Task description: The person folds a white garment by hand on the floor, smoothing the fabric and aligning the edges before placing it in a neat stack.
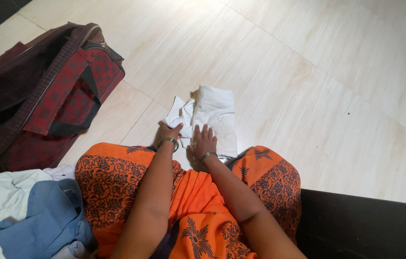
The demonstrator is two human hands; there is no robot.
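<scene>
head view: a person sits on a pale tiled floor [308, 96] with knees apart, orange printed cloth [188, 206] over the lap. between the knees lies a white shirt [215, 117], folded into a narrow stack with the collar end away from the body and a loose flap sticking out to its left side.

the left hand [170, 131] is closed around the near edge of that loose flap, thumb and fingers pinching the fabric. the right hand [204, 140] lies flat on the near end of the shirt, fingers spread and pressing down. each wrist has a green bangle [168, 142].

to the left stands a dark red checked bag [59, 91], its top open. near the left knee sits a heap of clothes, a blue shirt [45, 220] on top of paler ones.

what could go wrong, as a guess: the flap is held only at its edge, so a tug from the left hand may drag the stack sideways and spoil the fold if the right palm lifts. the smooth tile gives little hold, so the whole shirt could slide. the flap may also bunch under itself and leave a crease.
</scene>
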